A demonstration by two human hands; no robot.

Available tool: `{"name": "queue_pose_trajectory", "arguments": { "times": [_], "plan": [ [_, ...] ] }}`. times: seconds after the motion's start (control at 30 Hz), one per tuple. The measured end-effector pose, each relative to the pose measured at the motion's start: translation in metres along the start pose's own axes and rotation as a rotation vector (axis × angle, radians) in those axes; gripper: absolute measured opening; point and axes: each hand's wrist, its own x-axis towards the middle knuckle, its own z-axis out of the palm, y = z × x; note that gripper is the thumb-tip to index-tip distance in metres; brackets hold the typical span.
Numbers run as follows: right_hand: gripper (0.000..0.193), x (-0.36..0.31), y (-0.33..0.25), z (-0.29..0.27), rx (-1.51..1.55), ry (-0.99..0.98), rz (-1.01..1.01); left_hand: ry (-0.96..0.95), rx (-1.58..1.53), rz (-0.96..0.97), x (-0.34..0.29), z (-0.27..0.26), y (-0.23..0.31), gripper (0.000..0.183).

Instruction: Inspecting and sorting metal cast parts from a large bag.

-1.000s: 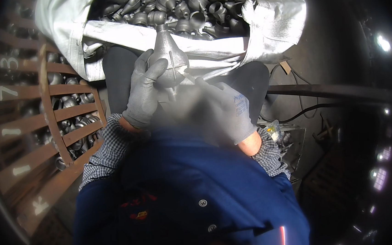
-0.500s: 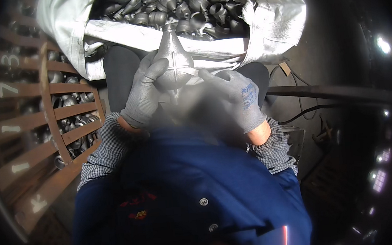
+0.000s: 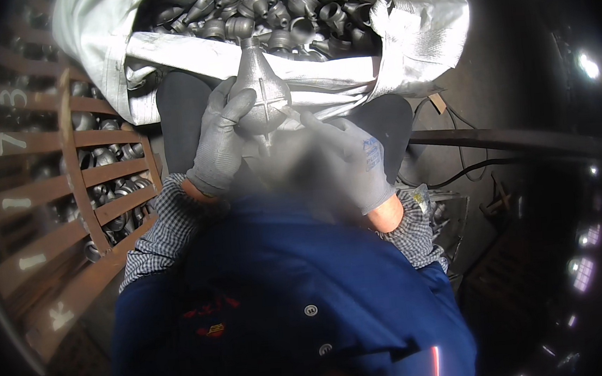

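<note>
A grey, pear-shaped metal casting (image 3: 262,85) stands upright in front of me, its narrow neck pointing away and a raised cross-shaped rib on its face. Gripping it from the left side is my left hand (image 3: 220,134), closed in a grey glove, with the thumb across its surface. My gloved right hand (image 3: 349,152) is at the casting's lower right, fingers pinched. A short end of a thin, flat, pale strip (image 3: 291,114) shows between its fingertips and the casting. Haze blurs the right hand's lower fingers and the casting's bottom.
Beyond my knees, a large white woven sack (image 3: 419,30) holds many similar dark castings (image 3: 277,13). At the left stands a rusty brown slatted metal crate (image 3: 73,163) with more metal parts inside. A dark bar (image 3: 495,139) and a cable (image 3: 480,168) lie to the right.
The casting has shifted slightly left and away, with my left hand on it. My right hand has moved left and a little nearer me, and less of the pale strip shows.
</note>
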Motion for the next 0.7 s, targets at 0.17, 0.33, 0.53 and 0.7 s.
{"name": "queue_pose_trajectory", "arguments": {
  "times": [0.17,0.33,0.53,0.7],
  "plan": [
    [0.044,-0.002,-0.009,0.003,-0.221,-0.012,-0.076,0.001,-0.035,-0.01,0.001,0.0,0.001,0.061],
    [0.044,-0.006,-0.007,0.004,-0.157,-0.027,-0.06,-0.004,-0.052,-0.017,0.002,0.0,0.003,0.059],
    [0.035,-0.005,-0.003,0.012,0.623,-0.072,0.249,0.018,-0.052,0.022,0.003,-0.003,0.002,0.061],
    [0.034,-0.001,0.004,0.009,0.925,-0.305,0.546,-0.056,0.048,0.059,0.0,-0.005,0.0,0.052]
  ]
}}
